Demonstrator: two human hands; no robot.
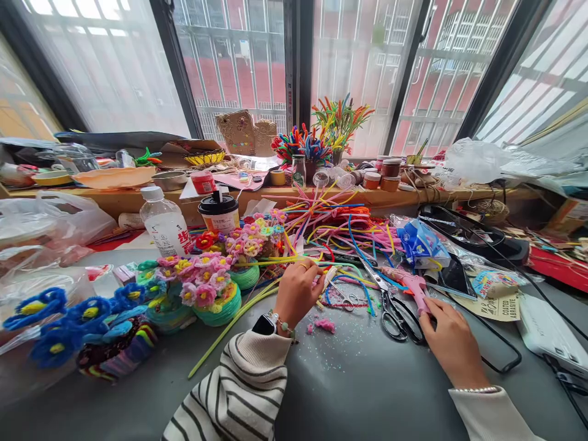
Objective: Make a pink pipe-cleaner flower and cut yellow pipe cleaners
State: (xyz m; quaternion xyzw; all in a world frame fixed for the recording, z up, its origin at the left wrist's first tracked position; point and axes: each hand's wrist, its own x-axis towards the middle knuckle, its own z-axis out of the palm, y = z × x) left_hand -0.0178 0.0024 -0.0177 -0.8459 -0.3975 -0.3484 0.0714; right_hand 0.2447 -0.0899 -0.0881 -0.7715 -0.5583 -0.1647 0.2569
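Note:
My left hand (298, 293), with a watch and bracelet at the wrist, is over the middle of the grey table. Its fingers are bent together beside yellow and green pipe cleaners (261, 260); what they hold, if anything, is too small to tell. On the right, my right hand (452, 337) is wrapped round the handle of a pink glue gun (413, 288), whose nozzle end points left. Black-handled scissors (397, 315) and small white-handled scissors (348, 299) lie between the hands. Pink fluff (324, 325) rests on the tabletop.
Pink fuzzy flowers (206, 278) and blue ones (87, 315) stand at the left, near a plastic bottle (164, 223) and a lidded cup (219, 214). Behind lies a pipe cleaner heap (321, 214). A white power bank (551, 334) and black cables are at the right.

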